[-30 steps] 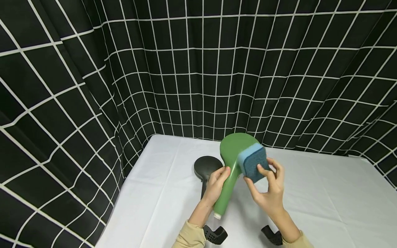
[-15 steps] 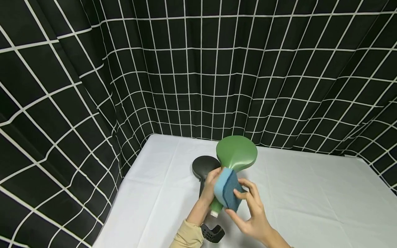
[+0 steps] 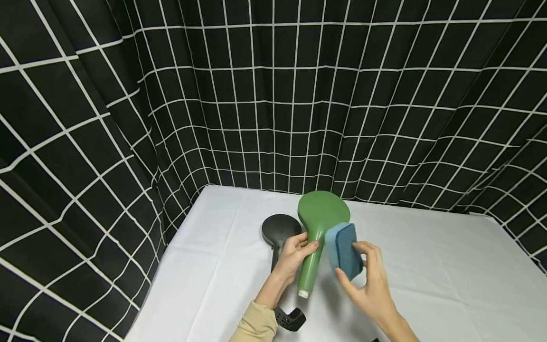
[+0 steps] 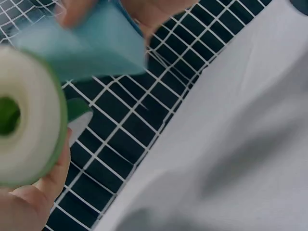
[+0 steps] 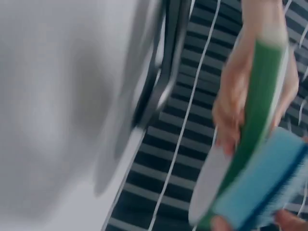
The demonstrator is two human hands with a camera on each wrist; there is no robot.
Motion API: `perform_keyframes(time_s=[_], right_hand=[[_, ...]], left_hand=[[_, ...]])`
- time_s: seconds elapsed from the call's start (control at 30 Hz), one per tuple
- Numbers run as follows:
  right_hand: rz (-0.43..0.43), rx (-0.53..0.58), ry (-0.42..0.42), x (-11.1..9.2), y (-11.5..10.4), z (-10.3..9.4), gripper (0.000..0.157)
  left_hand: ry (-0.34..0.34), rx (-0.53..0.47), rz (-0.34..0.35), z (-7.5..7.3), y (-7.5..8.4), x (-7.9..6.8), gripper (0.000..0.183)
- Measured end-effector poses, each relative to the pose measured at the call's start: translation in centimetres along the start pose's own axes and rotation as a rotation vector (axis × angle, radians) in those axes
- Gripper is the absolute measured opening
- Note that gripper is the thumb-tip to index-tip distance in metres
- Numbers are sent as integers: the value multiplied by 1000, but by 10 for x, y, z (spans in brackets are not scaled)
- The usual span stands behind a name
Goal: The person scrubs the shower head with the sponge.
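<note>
Over the table (image 3: 427,256), my left hand (image 3: 294,257) is gripping the green showerhead (image 3: 319,218), my right hand (image 3: 371,282) pinching the sponge (image 3: 348,251), wiping likely not done.

The held shower head (image 3: 323,211) serves as reference. Its disc points toward the curtain (image 3: 278,118), which stands behind it and extends to its left and right. Its handle end lies nearest the person. The left hand (image 3: 295,254) is on the handle, from the left side. The sponge (image 3: 348,251) is immediately right of the neck and handle; contact could not be determined. The right hand (image 3: 367,280) is right of the handle, on the sponge's far side from it. The second shower head (image 3: 279,230) is on the table (image 3: 427,266), left of the reference, its handle partly hidden by the left hand. The table extends below the reference and to both sides.
</note>
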State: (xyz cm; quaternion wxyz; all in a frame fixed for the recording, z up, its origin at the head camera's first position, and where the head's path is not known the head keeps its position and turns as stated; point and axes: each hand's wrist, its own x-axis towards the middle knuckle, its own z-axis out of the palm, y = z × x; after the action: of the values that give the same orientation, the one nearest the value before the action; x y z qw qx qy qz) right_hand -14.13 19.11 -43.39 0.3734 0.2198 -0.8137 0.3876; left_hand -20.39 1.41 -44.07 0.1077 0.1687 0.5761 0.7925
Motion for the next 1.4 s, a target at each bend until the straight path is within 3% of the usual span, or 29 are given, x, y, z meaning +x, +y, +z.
perform_keyframes(time_s=[0.1,0.2,0.3,0.37,0.57,0.93,1.2,1.4], right_hand=[[215,-146,-78,0,17,-6,60],[401,-215,-194,-1,27,-9,59],[541,-271,-312,-4,32,-9,62],[581,-303,-360,-8,34,-9,64],[535,-402,-404,-19,39,-6,63],[540,-474,-437,-26,38,-3,63],[535,-493,-430,-29,39,-3,64],[533,-506,-426,-30,40,-3,68]], left_hand=[[43,21,-55,2,-12,4,40],[72,14,-90,6,-27,8,40],[98,7,-117,9,-44,10,40],[115,12,-125,10,-54,11,39],[138,34,-119,13,-71,12,39],[157,91,-108,18,-80,19,36],[232,304,-111,20,-80,18,38],[285,518,-16,23,-76,16,34]])
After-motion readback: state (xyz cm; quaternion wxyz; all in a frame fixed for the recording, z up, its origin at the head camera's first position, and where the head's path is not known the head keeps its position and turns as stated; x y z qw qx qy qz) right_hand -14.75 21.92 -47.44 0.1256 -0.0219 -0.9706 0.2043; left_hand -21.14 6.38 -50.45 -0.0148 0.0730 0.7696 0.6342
